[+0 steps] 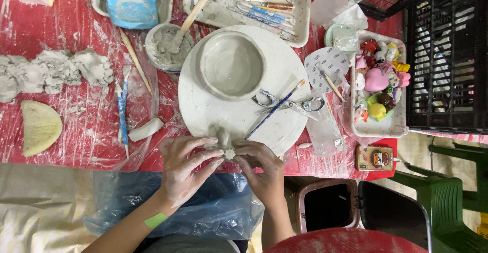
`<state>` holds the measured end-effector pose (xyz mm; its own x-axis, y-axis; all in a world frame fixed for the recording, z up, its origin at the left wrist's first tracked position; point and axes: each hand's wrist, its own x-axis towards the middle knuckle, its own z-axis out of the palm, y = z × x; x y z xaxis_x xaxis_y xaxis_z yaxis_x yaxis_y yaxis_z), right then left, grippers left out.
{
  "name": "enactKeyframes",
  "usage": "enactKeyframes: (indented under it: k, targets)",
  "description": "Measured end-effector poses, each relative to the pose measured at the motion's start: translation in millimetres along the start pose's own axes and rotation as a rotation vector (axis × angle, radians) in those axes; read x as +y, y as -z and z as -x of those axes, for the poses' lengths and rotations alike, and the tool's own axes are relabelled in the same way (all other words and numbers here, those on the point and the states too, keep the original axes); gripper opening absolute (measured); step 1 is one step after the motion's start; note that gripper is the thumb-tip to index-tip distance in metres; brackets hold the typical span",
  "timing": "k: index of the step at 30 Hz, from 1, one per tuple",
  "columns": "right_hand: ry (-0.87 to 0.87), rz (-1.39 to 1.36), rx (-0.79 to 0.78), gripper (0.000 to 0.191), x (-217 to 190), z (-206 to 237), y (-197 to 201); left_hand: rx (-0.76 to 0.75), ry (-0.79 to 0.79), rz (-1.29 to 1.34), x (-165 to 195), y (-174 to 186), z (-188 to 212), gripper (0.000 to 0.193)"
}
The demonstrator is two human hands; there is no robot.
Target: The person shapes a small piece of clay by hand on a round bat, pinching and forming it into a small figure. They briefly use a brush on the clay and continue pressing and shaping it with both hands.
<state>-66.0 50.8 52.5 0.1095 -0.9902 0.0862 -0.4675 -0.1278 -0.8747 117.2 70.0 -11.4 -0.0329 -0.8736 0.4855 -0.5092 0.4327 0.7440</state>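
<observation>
At the lower centre of the frame, both hands meet over a tiny star-shaped clay piece [230, 153]. The left hand [185, 169] pinches it from the left with thumb and fingertips, and the right hand [260, 167] closes on it from the right, so the soft shape is supported on both sides while the fingers work it. The piece sits at the near edge of a round white turntable [203, 105], just below a small lump of grey clay [221, 135] (probably the stock it was pulled from).

On the turntable, above the hands, stands an unfired clay bowl [231, 64], with scissors [290, 103] and a blue-handled brush [274, 109] laid beside it within easy reach. A cup of grey slip [163, 47] holding a wooden stick sits in the upper middle-left, and a mass of raw clay [51, 72] lies at the far left on the plastic-covered red table [76, 24]. A tray of small coloured figures [378, 85] stands at the right.
</observation>
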Motion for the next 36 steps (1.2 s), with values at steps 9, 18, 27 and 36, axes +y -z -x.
enactKeyframes:
  k: [9, 18, 27, 36]
  targets:
    - [0.061, 0.069, 0.010, 0.017, -9, -6, -5, 0.027, 0.016, 0.003, 0, -1, -5, 0.027]
    - [-0.053, -0.016, -0.048, 0.016, -8, -5, -2, 0.029, -0.041, 0.014, -4, -9, 1, 0.025]
    - [-0.067, -0.041, -0.092, 0.019, -7, -8, 11, -0.060, -0.083, 0.064, -12, -10, 8, 0.048]
    - [-0.011, 0.006, -0.041, 0.013, -34, -15, 6, -0.344, -0.269, -0.226, -33, 3, -23, 0.069]
